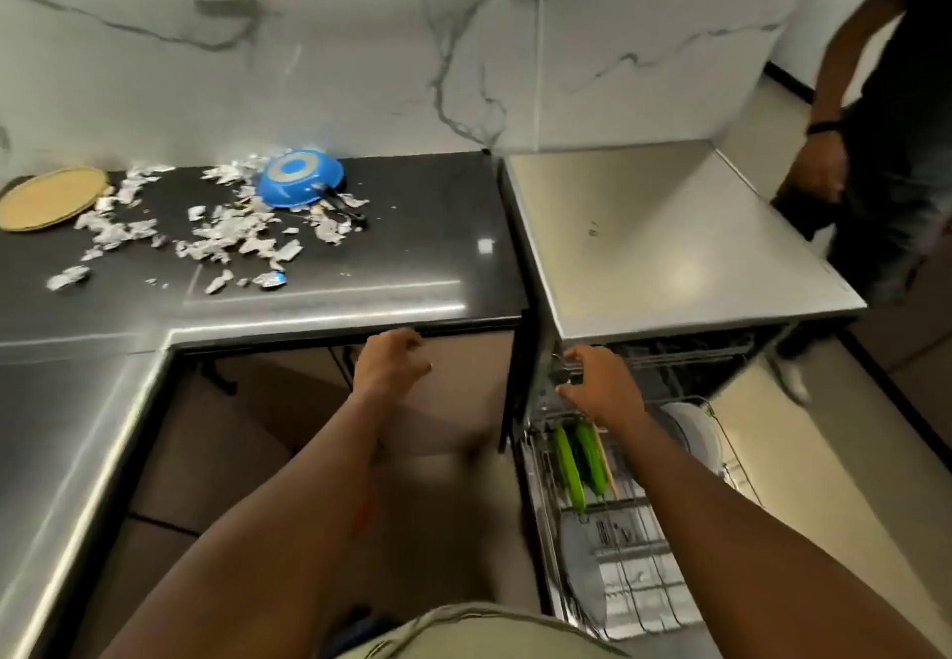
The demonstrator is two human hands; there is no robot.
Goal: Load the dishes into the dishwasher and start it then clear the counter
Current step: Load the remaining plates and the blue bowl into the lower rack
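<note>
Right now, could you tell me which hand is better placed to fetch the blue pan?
Probably left. The left hand is at the counter edge, nearer the blue pan, holding nothing; the right hand is at the dishwasher rack.

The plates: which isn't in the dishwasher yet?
The tan round plate, lying flat at the far left of the black counter. The two green plates and the white plate stand on edge in the dishwasher rack.
</note>
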